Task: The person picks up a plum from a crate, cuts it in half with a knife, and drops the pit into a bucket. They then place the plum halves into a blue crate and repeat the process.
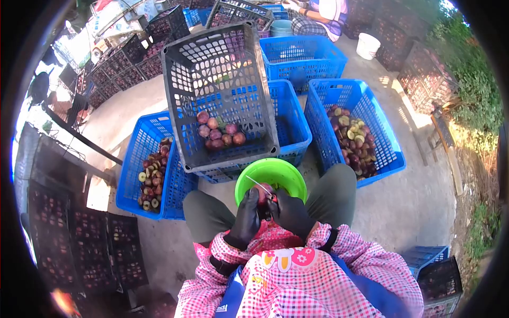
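Observation:
Both my hands wear black gloves and meet over a green basin (293,175) between my knees. My left hand (246,218) is closed round a reddish round fruit (262,195). My right hand (290,212) is closed on a small knife (258,183), whose thin blade points up and left across the fruit. Just beyond the basin, a black crate (222,100) sits tilted on blue crates, with several red-purple fruits (216,132) in its near part. What lies low in the basin is mostly hidden by my hands.
Blue crates of cut fruit stand at the left (127,180) and right (366,100). An empty-looking blue crate (302,55) is behind. Stacked dark crates (87,238) line the left. A white bucket (367,46) and a seated person (313,24) are farther back.

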`<state>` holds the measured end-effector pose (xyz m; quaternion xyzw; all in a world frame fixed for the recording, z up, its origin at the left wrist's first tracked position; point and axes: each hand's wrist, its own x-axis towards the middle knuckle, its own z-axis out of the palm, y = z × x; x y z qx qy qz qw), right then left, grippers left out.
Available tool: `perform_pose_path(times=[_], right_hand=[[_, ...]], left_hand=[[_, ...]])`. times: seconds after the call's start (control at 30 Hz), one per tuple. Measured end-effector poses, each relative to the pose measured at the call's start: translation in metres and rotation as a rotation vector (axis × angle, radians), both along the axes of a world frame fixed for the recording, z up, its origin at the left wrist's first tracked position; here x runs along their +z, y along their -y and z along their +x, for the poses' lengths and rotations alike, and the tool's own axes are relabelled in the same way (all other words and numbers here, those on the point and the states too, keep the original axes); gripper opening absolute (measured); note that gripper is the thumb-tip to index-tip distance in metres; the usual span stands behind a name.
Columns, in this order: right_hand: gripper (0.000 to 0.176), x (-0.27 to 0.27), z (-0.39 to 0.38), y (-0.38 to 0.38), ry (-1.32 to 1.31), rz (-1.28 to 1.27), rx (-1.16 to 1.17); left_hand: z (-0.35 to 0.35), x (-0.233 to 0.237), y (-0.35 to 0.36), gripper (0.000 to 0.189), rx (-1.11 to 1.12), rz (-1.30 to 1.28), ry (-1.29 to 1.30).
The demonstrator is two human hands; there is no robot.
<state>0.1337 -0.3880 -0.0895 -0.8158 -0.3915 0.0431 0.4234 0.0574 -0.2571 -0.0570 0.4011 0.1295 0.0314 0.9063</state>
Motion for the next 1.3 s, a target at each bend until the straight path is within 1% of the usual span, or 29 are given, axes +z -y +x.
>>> perform_pose_path(times=[0.03,0.07,0.1,0.13,0.2,0.23,0.27,0.3,0.33,0.37,0.4,0.43,0.47,0.53,0.6,0.67,0.77,0.83,0.9,1.0,1.07,1.17,1.23,1.27,1.3], right_hand=[[0.027,-0.001,0.002,-0.001,0.003,0.046,-0.004],[0.027,-0.005,0.002,-0.001,-0.004,0.085,-0.006],[0.025,-0.023,0.004,-0.004,-0.055,0.228,0.020],[0.031,-0.025,0.010,-0.008,-0.165,0.400,0.167],[0.038,-0.008,0.033,0.018,-1.761,0.442,0.643],[0.041,0.003,0.022,0.022,-1.620,0.462,0.665],[0.045,0.018,0.020,0.024,-1.463,0.471,0.700],[0.041,0.035,0.017,0.026,-1.367,0.405,0.505],[0.041,0.031,0.015,0.021,-1.371,0.401,0.508],[0.038,0.025,0.011,0.016,-0.996,0.340,0.346],[0.036,0.026,0.008,0.012,-0.621,0.270,0.189],[0.030,0.031,0.012,0.014,-0.229,0.170,0.197],[0.030,0.038,0.010,0.014,-0.230,0.165,0.200],[0.025,0.046,0.005,0.013,-0.207,-0.005,0.142],[0.022,0.041,0.003,0.010,-0.229,-0.017,0.152],[0.022,0.038,0.000,0.009,-0.145,-0.086,0.140],[0.022,0.037,-0.001,0.007,-0.101,-0.102,0.127],[0.022,0.034,-0.002,0.006,-0.088,-0.097,0.126],[0.022,0.032,-0.002,0.005,-0.077,-0.090,0.123],[0.023,0.022,-0.006,0.003,-0.012,-0.153,0.069],[0.024,0.010,-0.005,0.000,0.025,-0.106,0.028],[0.023,0.012,-0.005,-0.001,0.023,-0.043,0.056],[0.023,0.018,-0.008,-0.003,0.020,-0.021,0.043],[0.023,0.019,-0.009,-0.003,0.015,-0.004,0.030],[0.023,0.017,-0.008,-0.003,0.015,-0.005,0.033]], left_hand=[[0.000,0.002,-0.003,0.035,-0.040,0.077,-0.033],[0.002,-0.002,-0.006,0.035,-0.034,0.059,-0.051],[0.001,-0.011,-0.009,0.035,-0.007,0.081,-0.068],[-0.002,-0.020,-0.010,0.036,0.021,0.104,-0.088],[0.005,-0.029,-0.019,0.037,0.015,0.153,0.230],[0.004,-0.026,-0.019,0.039,0.140,0.065,-0.029],[0.005,-0.044,-0.034,0.043,0.109,0.016,0.110],[0.005,-0.038,-0.033,0.045,0.152,0.025,0.109],[0.004,-0.030,-0.032,0.049,0.183,0.037,0.107],[0.002,-0.028,-0.034,0.049,0.185,0.032,0.102],[0.000,-0.027,-0.035,0.051,0.169,0.163,0.105],[-0.002,-0.027,-0.035,0.054,0.153,0.295,0.112],[-0.003,-0.030,-0.036,0.054,0.157,0.291,0.111],[-0.005,-0.035,-0.038,0.058,0.165,0.462,0.088],[-0.008,-0.035,-0.036,0.059,0.166,0.442,0.084],[-0.008,-0.033,-0.034,0.060,0.165,0.425,0.081],[-0.007,-0.028,-0.032,0.060,0.160,0.392,0.078],[-0.007,-0.023,-0.029,0.053,0.188,0.365,0.049],[-0.006,-0.026,-0.031,0.053,0.179,0.380,0.051],[-0.006,-0.021,-0.026,0.053,0.147,0.394,0.039],[-0.005,-0.019,-0.023,0.053,0.125,0.391,0.024],[-0.003,-0.025,-0.020,0.053,0.146,0.390,0.041],[0.004,-0.029,-0.014,0.056,0.132,-0.408,0.063],[0.004,-0.032,-0.014,0.056,0.135,-0.409,0.063],[0.004,-0.032,-0.013,0.057,0.112,-0.351,0.075]])
